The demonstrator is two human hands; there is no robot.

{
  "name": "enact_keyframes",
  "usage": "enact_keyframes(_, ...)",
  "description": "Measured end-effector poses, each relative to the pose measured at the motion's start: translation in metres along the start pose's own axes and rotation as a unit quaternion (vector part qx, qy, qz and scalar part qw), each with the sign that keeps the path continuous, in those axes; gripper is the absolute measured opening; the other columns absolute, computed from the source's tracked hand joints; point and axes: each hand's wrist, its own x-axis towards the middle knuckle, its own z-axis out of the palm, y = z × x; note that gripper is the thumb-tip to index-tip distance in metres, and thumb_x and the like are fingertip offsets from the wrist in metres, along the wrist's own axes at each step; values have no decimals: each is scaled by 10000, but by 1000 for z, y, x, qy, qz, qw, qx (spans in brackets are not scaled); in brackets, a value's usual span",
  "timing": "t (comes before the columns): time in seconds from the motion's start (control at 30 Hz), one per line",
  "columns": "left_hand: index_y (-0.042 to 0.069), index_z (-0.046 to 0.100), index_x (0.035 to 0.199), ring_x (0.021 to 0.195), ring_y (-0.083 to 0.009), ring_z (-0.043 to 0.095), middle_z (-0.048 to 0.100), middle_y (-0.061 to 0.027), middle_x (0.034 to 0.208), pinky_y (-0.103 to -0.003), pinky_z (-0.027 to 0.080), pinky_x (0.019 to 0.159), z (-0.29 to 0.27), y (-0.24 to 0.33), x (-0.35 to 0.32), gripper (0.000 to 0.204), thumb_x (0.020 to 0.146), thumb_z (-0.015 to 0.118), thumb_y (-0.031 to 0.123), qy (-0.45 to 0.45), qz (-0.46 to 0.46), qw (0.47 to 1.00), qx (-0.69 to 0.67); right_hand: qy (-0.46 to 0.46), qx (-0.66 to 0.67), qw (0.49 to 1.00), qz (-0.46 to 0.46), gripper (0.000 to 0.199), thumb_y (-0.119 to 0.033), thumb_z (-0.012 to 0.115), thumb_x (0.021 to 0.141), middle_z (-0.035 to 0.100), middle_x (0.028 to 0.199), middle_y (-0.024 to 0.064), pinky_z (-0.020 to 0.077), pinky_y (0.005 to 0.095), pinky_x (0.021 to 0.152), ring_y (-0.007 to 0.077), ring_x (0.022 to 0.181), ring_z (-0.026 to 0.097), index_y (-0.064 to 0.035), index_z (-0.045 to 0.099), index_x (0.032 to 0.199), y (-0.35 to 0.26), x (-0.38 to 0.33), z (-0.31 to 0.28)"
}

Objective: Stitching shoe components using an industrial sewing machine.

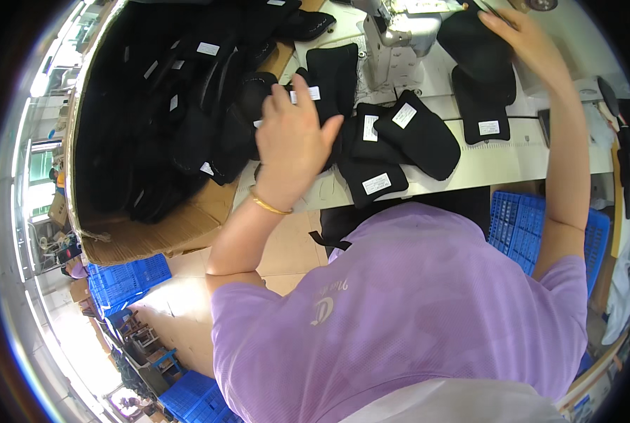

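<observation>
Reaching forward, the left hand (294, 137) hangs over a spread of black fabric pieces (399, 144) on the table (498, 166); its fingers are loosely curled and its thumb is spread, and whether they grip the piece under the palm cannot be told. A thin gold bangle (269, 206) circles the wrist. The right hand (526, 39) lies flat, fingers together and extended, on a black piece (473, 46) just right of the sewing machine (399, 32); it presses rather than clamps.

The pieces are matte, soft-looking and rounded at one end, like padded pockets. Several overlap directly right of the left hand. Two more lie below the right hand, stacked partly one over the other.

Each piece carries a small white rectangular label (376, 183), set near its edge. One such label shows just beyond the left fingertips.

Left of the left hand stands a large brown carton (153, 236), its corrugated flap open, filled with more black pieces bearing the same white labels.

The table is pale and smooth, with a ruled strip along its near edge. Blue plastic crates (516, 222) with gridded walls sit below the table beside the right forearm, and more blue crates stand on the floor at lower left. The person wears a lilac shirt (414, 303).
</observation>
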Motion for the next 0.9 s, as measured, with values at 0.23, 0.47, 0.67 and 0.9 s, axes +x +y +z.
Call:
enact_keyframes(0.23,-68,340,1399,1221,-478,469,437,-372,1323,-486,439,996,30,-3,2,829,722,711,235,30,-31,997,-66,83,1,997,1,322,-360,594,943,498,556,-32,367,229,548,48,536,476,-59,708,938,-31,-7,56)
enact_keyframes(0.47,10,339,1442,1241,-307,516,480,-196,1386,-391,433,1052,-32,-14,25,758,710,530,-31,136,-39,652,-745,-32,207,978,0,366,-327,554,989,533,565,-23,330,207,468,47,485,473,-31,709,843,-45,-62,90)
enact_keyframes(0.67,-4,376,1417,1165,-291,580,541,-187,1322,-389,468,1031,-15,17,21,686,737,462,-2,68,-56,465,-881,-152,454,878,9,331,-233,585,993,568,683,-2,430,213,526,66,573,582,46,585,1170,-87,-104,131)
enact_keyframes(0.9,22,555,1248,951,-129,606,627,-98,1165,-276,488,872,-18,5,51,373,902,662,114,175,-29,724,-667,-55,302,950,-49,173,-156,703,886,506,607,-29,370,215,483,39,534,460,0,630,903,-81,-96,119)
